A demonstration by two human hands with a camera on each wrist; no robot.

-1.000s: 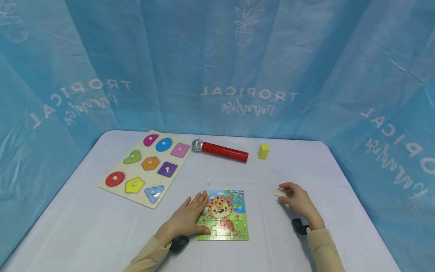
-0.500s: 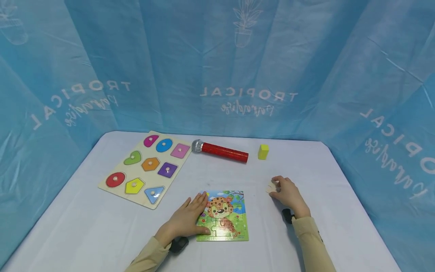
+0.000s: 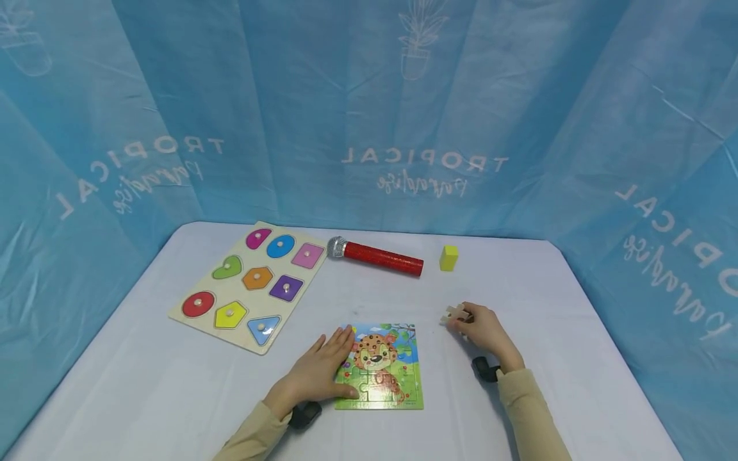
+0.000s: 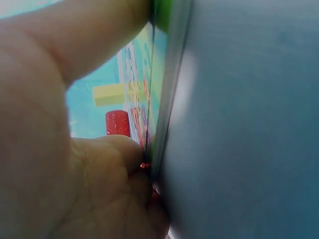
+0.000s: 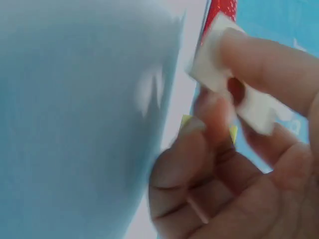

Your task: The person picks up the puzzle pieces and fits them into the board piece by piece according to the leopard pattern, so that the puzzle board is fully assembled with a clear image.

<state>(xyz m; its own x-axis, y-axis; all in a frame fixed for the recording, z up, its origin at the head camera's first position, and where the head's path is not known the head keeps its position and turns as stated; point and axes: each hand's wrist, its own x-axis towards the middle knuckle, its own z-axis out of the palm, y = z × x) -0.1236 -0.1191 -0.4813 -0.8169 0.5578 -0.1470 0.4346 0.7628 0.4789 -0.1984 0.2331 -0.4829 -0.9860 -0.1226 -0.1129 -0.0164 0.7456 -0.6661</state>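
Note:
A square jigsaw puzzle (image 3: 380,368) with a cartoon leopard lies near the middle front of the table. My left hand (image 3: 319,371) rests flat on its left edge, fingers spread and pointing away, thumb low on the board. In the left wrist view the thumb and fingers touch the rim of the puzzle (image 4: 158,89). To the right of the board, my right hand (image 3: 487,330) pinches a pale jigsaw piece (image 3: 452,314) between thumb and fingers. Close up in the right wrist view, the jigsaw piece (image 5: 212,55) shows a plain, pictureless side, with a round notch.
A wooden shape board (image 3: 248,307) with several coloured knobbed pieces lies at the left. Behind the jigsaw puzzle is a red microphone (image 3: 380,256) with a silver head, and right of it stands a yellow block (image 3: 448,258). Blue curtains (image 3: 369,115) surround the white table (image 3: 230,397).
My right hand has moved left and slightly away from me, carrying the jigsaw piece, which has turned in the fingers. The left hand has stayed on the puzzle.

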